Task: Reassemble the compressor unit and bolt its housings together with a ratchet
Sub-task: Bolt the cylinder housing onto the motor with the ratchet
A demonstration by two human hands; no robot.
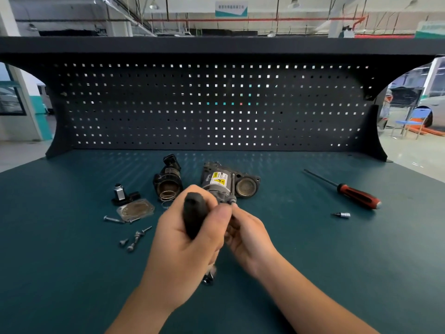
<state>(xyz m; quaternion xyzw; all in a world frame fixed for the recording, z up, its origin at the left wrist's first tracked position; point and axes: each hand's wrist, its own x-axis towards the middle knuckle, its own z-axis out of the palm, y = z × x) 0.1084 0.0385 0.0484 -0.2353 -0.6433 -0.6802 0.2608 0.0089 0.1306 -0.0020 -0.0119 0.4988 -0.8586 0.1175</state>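
Observation:
My left hand (185, 247) grips the black handle of a ratchet (193, 216); its metal head shows below the hand. My right hand (248, 233) pinches something small at the ratchet, hidden by the fingers. Just behind both hands lies the grey compressor motor body (218, 183) with a yellow warning label and a long bolt along its side. A black housing (168, 180) with a spring in its mouth lies to the left. A round cover plate (136, 209) and a small black valve part (121, 195) lie further left.
Several loose bolts (134, 237) lie on the green bench mat (313, 261) at the left. A red-handled screwdriver (349, 191) and a small socket bit (342, 215) lie at the right. A dark pegboard (216, 104) stands behind.

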